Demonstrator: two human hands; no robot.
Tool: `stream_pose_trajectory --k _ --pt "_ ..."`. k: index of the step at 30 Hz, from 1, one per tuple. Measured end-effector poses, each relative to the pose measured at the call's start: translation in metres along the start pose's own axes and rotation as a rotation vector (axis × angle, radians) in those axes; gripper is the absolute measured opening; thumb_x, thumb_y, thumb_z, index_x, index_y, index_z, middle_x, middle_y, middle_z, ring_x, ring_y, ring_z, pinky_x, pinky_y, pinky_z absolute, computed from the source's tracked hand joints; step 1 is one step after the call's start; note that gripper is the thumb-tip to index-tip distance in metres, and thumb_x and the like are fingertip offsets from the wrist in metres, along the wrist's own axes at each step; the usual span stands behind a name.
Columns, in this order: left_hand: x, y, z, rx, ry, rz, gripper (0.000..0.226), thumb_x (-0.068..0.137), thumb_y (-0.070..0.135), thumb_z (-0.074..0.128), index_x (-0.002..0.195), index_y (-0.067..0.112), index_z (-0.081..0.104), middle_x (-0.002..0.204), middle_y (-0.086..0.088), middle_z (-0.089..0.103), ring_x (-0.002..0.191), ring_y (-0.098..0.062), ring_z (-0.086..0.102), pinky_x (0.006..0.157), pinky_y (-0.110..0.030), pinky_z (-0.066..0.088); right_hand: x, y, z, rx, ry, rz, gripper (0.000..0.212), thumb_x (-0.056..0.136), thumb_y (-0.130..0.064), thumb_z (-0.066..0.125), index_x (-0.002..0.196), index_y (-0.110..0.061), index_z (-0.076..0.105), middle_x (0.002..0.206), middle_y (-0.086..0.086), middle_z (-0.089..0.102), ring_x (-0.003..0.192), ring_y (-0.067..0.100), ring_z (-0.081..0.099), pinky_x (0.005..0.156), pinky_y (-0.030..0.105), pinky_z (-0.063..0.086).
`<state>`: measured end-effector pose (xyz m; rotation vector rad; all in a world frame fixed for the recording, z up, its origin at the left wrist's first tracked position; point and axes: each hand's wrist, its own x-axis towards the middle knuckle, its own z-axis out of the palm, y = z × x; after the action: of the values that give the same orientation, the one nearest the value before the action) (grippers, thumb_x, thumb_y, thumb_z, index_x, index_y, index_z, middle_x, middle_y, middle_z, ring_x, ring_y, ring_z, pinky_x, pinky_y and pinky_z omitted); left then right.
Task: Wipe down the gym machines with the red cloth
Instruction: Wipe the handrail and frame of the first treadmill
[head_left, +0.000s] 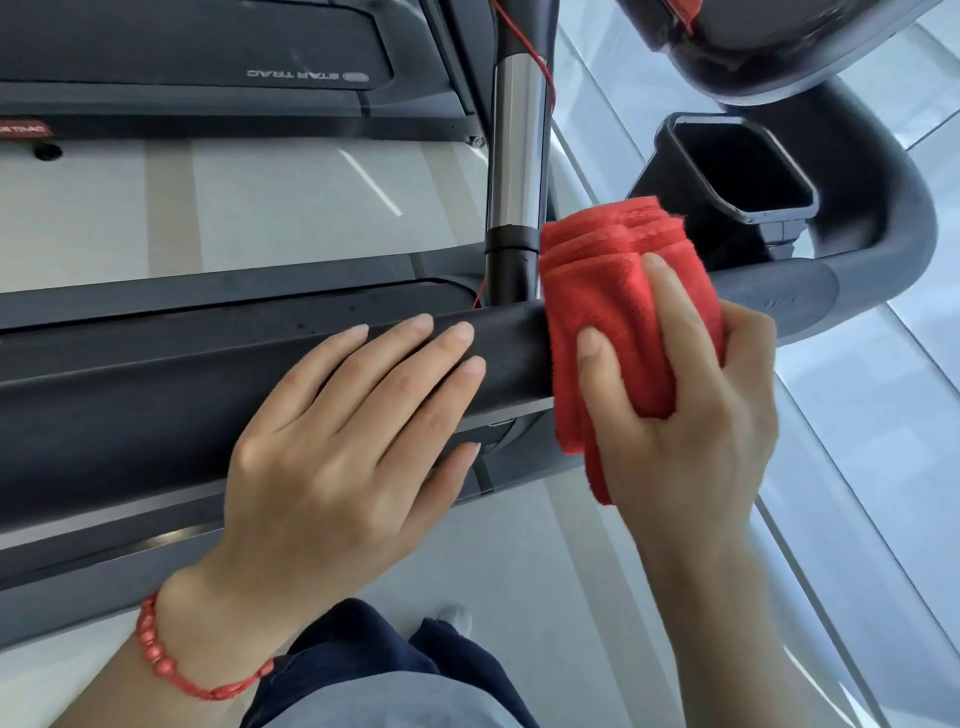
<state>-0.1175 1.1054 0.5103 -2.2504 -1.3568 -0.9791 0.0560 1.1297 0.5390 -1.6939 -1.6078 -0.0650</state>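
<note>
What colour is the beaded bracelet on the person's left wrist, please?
Red, like the cloth; the bracelet shows clearly in the head view.

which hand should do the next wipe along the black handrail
Right. The right hand already grips the folded red cloth wrapped over the black handrail. The left hand lies flat and bare on the rail beside it, better suited to steadying.

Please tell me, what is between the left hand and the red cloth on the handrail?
In the head view, only a short bare stretch of the black handrail lies between the left hand and the red cloth, which the right hand grips around the rail.
</note>
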Motion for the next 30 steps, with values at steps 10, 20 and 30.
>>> stream_pose_trajectory --k 10,20,30 --pt "0.007 0.007 -0.003 -0.073 0.005 -0.069 0.025 0.089 0.017 0.057 0.108 0.003 0.067 0.119 -0.014 0.061 0.115 -0.03 0.055 0.099 -0.047 0.04 0.019 0.025 -0.008 -0.005 0.018 0.056 0.051 0.08 -0.051 0.051 0.128 -0.032 0.053 0.107 0.007 0.053 0.093 0.021 0.055 0.078 0.024 0.037" --pt "0.047 0.049 0.033 -0.144 -0.118 -0.024 0.036 0.091 0.025 0.055 0.118 0.002 0.061 0.127 -0.016 0.057 0.119 -0.03 0.053 0.1 -0.047 0.041 0.034 0.052 -0.017 0.04 -0.021 0.014 0.049 0.08 -0.048 0.054 0.126 -0.03 0.054 0.107 0.006 0.053 0.089 0.01 0.052 0.074 0.017 0.036" --pt "0.045 0.047 0.046 0.006 -0.029 0.039 0.03 0.089 0.017 0.06 0.114 0.001 0.064 0.121 -0.013 0.061 0.113 -0.029 0.058 0.096 -0.042 0.045 0.041 0.075 -0.022 0.069 -0.053 -0.071 0.049 0.08 -0.046 0.058 0.126 -0.029 0.055 0.105 0.005 0.052 0.089 0.009 0.053 0.076 0.016 0.04"
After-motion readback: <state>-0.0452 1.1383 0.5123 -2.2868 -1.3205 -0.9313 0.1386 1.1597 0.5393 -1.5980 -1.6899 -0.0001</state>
